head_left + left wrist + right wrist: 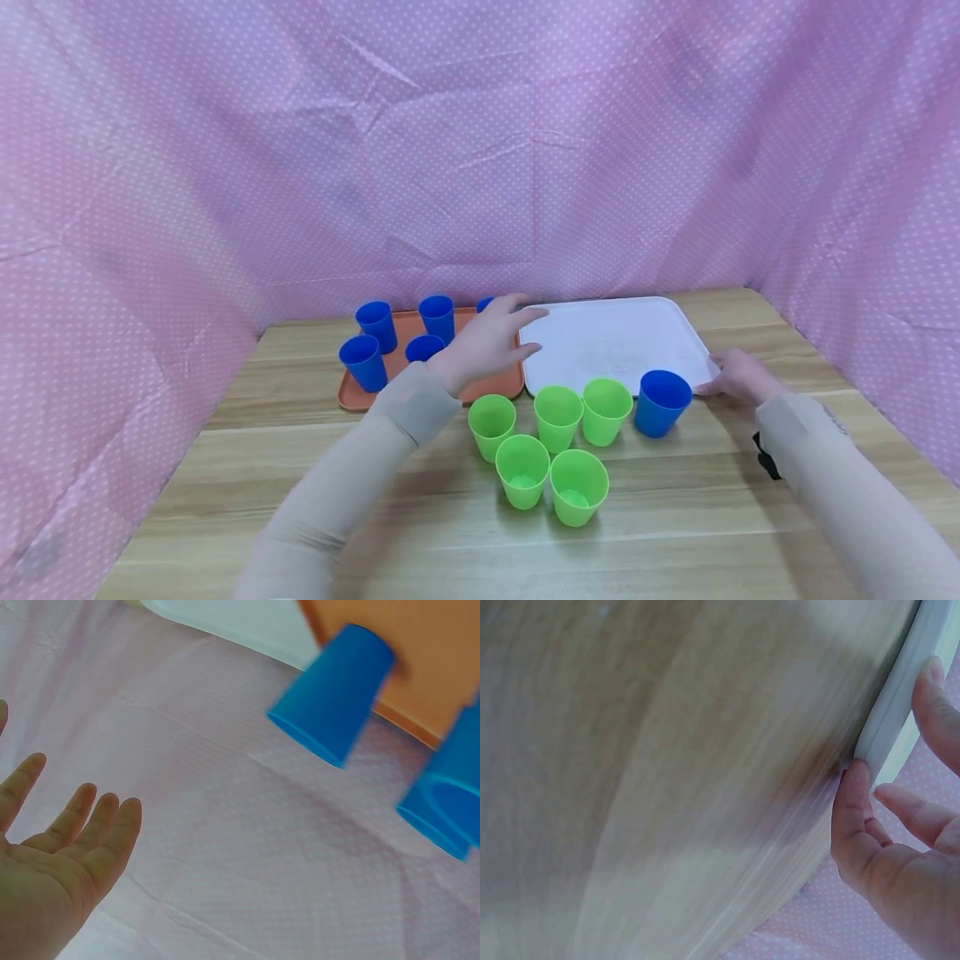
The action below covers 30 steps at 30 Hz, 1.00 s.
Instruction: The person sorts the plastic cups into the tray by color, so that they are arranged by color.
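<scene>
My left hand [483, 343] hovers over the orange tray [405, 323] with its fingers spread, holding nothing. In the left wrist view its palm and fingers [112, 832] stand apart from a blue cup [334, 694]. At the near right corner of the white tray [615, 333], my right hand [742, 375] grips the rim. The right wrist view shows its fingers and thumb [936, 701] about that rim [896, 694]. Several blue cups [364, 364] stand on the orange tray, partly hidden by my left hand and arm.
Several green cups [522, 471] stand grouped on the wooden table [675, 517], in front of the trays. One blue cup [662, 404] stands right of them, close to the white tray's front edge. A pink dotted cloth [465, 167] hangs behind and at both sides.
</scene>
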Motion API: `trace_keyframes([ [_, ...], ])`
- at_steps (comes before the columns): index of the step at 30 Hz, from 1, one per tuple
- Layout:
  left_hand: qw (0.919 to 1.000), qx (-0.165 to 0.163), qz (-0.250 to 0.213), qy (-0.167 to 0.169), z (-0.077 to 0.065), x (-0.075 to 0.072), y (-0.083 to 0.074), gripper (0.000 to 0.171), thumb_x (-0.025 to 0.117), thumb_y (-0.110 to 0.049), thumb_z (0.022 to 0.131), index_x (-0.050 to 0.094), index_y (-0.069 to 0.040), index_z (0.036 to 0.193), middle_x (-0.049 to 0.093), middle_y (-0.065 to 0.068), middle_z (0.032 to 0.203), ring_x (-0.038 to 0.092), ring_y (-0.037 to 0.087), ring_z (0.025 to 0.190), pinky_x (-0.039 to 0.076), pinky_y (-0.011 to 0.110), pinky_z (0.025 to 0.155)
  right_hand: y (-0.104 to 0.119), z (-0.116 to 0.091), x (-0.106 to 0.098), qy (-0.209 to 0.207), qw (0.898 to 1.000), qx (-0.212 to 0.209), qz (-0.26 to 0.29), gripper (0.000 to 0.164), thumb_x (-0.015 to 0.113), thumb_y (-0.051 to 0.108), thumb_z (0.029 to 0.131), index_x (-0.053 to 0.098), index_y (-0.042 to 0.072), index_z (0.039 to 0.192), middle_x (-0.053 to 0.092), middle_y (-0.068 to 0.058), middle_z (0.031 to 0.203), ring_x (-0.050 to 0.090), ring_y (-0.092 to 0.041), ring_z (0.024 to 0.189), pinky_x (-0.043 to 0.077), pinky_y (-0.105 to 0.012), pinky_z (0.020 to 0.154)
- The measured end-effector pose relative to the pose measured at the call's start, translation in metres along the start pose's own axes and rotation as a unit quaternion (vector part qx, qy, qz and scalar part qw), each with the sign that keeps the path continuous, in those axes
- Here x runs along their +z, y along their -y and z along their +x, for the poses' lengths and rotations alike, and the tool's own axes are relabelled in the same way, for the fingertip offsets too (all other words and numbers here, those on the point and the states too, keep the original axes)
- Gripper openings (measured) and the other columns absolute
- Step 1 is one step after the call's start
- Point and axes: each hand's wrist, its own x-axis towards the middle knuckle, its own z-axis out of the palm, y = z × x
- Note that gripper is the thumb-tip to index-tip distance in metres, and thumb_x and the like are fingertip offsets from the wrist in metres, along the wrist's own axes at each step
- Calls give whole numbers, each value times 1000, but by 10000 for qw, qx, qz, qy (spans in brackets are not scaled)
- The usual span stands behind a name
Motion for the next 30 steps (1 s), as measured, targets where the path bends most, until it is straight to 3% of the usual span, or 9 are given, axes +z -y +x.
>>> trace_keyframes([
  [8,9978,357,410,378,26,7,-35,49,59,-30,93,48,-16,139,42,11,143,41,25,131,35,35,108,1,-1,0,84,9999,94,81,90,77,32,77,32,-26,130,31,-46,132,33,-58,122,28,-64,102],
  [17,9943,722,584,525,45,21,-62,50,60,-32,93,48,-18,139,42,12,143,41,23,132,35,28,109,2,-2,-1,61,10000,28,42,89,78,31,77,33,-26,129,32,-46,131,35,-58,120,29,-64,101],
  [20,9920,789,652,741,53,27,-73,51,59,-34,93,46,-20,140,41,12,144,40,22,132,34,27,109,3,-3,0,36,9999,20,127,86,79,29,76,36,-25,128,39,-45,128,46,-52,111,35,-62,97],
  [30,9815,851,811,1513,73,43,-106,55,57,-39,93,40,-26,144,37,5,148,36,17,135,32,24,109,1,-2,0,-91,9997,-217,84,83,80,29,74,41,-26,122,50,-42,117,53,-40,96,43,-56,88],
])
